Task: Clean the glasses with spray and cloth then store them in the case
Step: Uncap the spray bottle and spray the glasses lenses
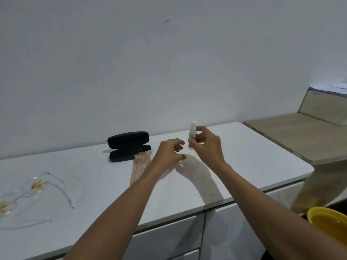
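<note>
A small white spray bottle (192,132) with a green label is held upright above the white countertop (244,158) by my right hand (207,145). My left hand (169,154) hovers just left of it, fingers curled apart and holding nothing. Clear-framed glasses (40,186) smeared with yellowish dirt lie at the counter's left. A black glasses case (129,146) stands open at the back. A beige stained cloth (139,167) lies in front of the case, partly hidden by my left forearm.
A yellow bowl (327,221) sits low at the right edge. A beige wooden surface (300,137) with a raised box adjoins the counter on the right. White drawers (169,239) run under the countertop. A plain wall stands behind.
</note>
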